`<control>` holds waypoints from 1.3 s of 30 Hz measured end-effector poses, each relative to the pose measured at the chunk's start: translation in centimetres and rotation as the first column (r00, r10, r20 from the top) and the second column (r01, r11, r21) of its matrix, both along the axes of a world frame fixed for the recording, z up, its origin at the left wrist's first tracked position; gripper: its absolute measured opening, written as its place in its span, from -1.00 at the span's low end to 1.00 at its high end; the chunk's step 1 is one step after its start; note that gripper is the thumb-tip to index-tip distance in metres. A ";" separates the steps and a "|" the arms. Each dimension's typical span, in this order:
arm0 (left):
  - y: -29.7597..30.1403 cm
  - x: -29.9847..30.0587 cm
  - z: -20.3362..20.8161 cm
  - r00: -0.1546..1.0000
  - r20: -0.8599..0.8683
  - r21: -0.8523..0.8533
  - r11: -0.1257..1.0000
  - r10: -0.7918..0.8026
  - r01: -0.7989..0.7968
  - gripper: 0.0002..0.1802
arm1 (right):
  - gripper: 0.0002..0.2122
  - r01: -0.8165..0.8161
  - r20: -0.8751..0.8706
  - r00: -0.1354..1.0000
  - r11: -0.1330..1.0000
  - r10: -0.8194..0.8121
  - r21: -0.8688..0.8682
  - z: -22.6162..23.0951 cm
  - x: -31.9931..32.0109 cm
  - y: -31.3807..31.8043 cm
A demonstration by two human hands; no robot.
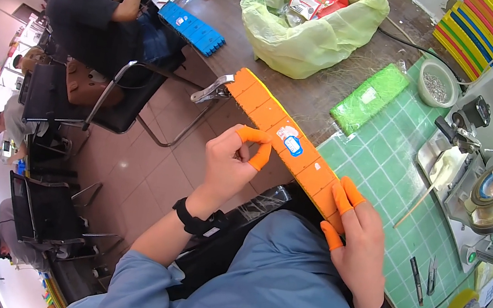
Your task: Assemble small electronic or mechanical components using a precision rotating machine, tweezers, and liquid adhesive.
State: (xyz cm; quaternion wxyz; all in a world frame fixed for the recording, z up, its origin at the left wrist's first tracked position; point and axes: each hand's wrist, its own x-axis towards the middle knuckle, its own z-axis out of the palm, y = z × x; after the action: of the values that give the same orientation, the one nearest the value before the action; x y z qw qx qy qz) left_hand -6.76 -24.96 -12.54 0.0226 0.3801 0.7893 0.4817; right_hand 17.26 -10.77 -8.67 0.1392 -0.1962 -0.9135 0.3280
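A long orange segmented bar [266,118] with a yellow edge and a blue-and-white sticker slants from the table's edge toward my lap. At its far left end a metal clamp [212,88] is attached. My right hand [358,236] grips the near right end, fingers on top and thumb at the near side. Orange finger covers sit on several fingertips of both hands. Beside the bar's middle, my left hand [234,158] is closed, its thumb and forefinger tips brought together; anything pinched there is too small to make out.
A bin lined with a green-yellow bag [312,27] holds red-and-white packaging. On the green mat [388,172] are a green packet [372,97], a bowl of small grey bits [438,83], tweezers [432,277] and a machine [490,190]. A blue bar [191,29] and a seated person [99,16] are at the left.
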 end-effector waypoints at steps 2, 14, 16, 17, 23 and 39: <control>0.1 0.0 0.0 1.000 0.022 0.007 1.000 0.000 -0.001 -0.82 | -0.35 0.002 -0.001 1.000 1.000 -0.002 0.005 -0.2 0.0 0.0; 0.0 0.1 0.3 0.976 -0.207 -0.020 0.998 -0.070 0.067 -0.81 | -0.34 -0.007 -0.006 1.000 1.000 0.007 -0.003 -0.1 0.2 0.1; 0.1 0.1 0.2 0.975 -0.209 -0.022 0.997 -0.077 0.074 -0.81 | -0.34 -0.006 -0.004 1.000 1.000 0.006 -0.007 -0.1 0.2 0.1; 0.2 0.1 0.2 0.976 -0.206 -0.022 0.997 -0.076 0.073 -0.81 | -0.34 -0.007 -0.003 1.000 1.000 0.007 -0.003 -0.1 0.2 0.2; 0.0 -0.5 0.1 0.975 -0.211 -0.047 0.997 -0.075 0.067 -0.78 | -0.33 -0.020 0.010 1.000 1.000 0.020 -0.016 0.0 -0.3 0.5; -1.7 -0.2 -1.7 0.801 -0.582 -0.100 0.990 -0.139 0.099 -0.81 | -0.51 -0.090 -0.135 0.986 0.995 0.096 0.053 0.7 0.9 -0.4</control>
State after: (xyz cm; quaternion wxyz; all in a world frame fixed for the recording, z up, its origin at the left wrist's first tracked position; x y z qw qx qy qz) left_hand -6.98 -26.68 -14.20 -0.1801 0.5582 0.7473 0.3124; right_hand 18.13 -11.15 -7.93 0.1909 -0.1270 -0.9173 0.3255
